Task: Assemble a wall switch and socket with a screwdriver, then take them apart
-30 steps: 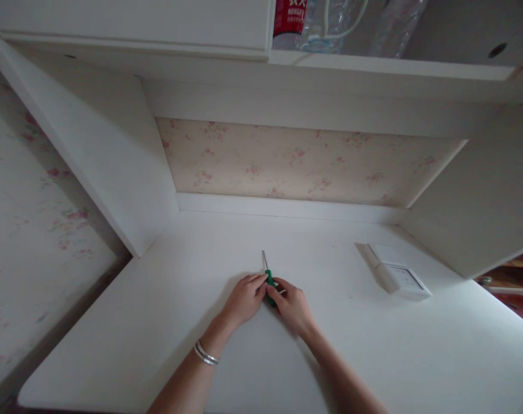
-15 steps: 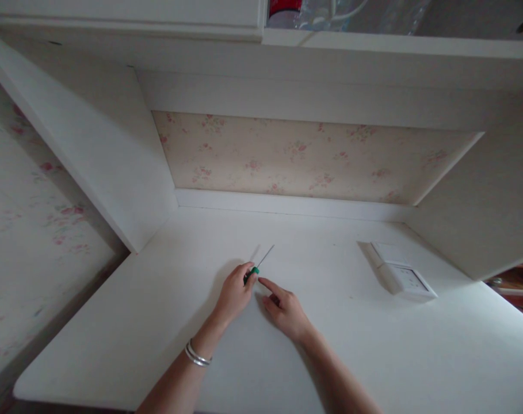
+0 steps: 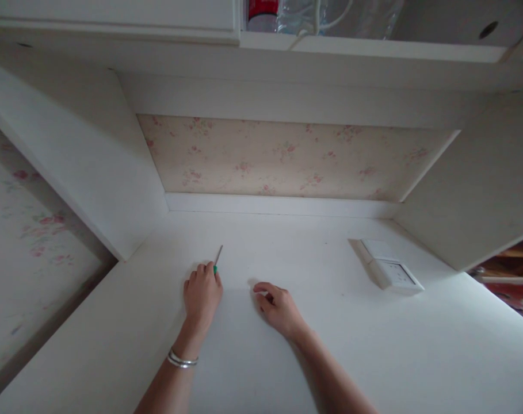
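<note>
My left hand (image 3: 203, 290) is closed around the green handle of a screwdriver (image 3: 218, 256), low over the white desk (image 3: 235, 345). Most of the handle is hidden under the fingers, and the thin metal shaft points away, toward the back. To the right, apart from the screwdriver, my right hand (image 3: 278, 307) rests near the desk surface. Its fingers are loosely bent with gaps between them, and nothing shows in them.
Two white boxes like wall switches or sockets (image 3: 394, 273) lie at the right on the desk. Side panels (image 3: 71, 155) stand left and right. Overhead, a shelf (image 3: 373, 49) holds a red-labelled item (image 3: 262, 8), clear plastic and a white cable (image 3: 317, 17).
My left hand has moved left with the screwdriver, away from my right hand. My right index finger, which pointed close to the handle, is now more bent. The view has shifted slightly right.
</note>
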The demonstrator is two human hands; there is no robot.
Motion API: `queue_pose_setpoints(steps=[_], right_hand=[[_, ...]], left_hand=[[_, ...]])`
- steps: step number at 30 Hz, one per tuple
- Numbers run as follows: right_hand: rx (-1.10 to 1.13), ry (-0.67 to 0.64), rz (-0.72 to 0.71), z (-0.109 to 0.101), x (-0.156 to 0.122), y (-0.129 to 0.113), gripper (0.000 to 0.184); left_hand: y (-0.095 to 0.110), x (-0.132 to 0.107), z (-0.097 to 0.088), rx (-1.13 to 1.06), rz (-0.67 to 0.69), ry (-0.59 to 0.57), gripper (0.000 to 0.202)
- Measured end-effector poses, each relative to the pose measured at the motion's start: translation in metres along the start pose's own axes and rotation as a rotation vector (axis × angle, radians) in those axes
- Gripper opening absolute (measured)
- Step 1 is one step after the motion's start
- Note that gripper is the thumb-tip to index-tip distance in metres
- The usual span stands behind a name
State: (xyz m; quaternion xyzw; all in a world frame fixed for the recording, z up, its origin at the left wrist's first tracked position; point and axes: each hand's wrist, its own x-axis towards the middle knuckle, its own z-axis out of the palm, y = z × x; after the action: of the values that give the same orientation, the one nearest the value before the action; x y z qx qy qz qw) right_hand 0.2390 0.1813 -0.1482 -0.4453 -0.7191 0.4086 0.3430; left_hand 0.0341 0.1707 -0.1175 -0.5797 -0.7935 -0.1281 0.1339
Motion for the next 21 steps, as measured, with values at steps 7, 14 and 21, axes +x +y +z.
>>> queue_pose_setpoints(steps=[7, 14, 21], right_hand=[[0.288, 0.07, 0.154, -0.001, 0.01, 0.014, 0.029], [0.477, 0.113, 0.19, -0.003, 0.016, 0.013, 0.031], [0.606, 0.117, 0.2, -0.002, 0.017, 0.011, 0.031]], left_hand=[[0.006, -0.002, -0.012, -0.087, 0.028, 0.058, 0.027], [0.039, -0.017, -0.011, -0.506, 0.383, -0.037, 0.019], [0.055, -0.032, 0.0, -0.639, 0.503, -0.385, 0.012]])
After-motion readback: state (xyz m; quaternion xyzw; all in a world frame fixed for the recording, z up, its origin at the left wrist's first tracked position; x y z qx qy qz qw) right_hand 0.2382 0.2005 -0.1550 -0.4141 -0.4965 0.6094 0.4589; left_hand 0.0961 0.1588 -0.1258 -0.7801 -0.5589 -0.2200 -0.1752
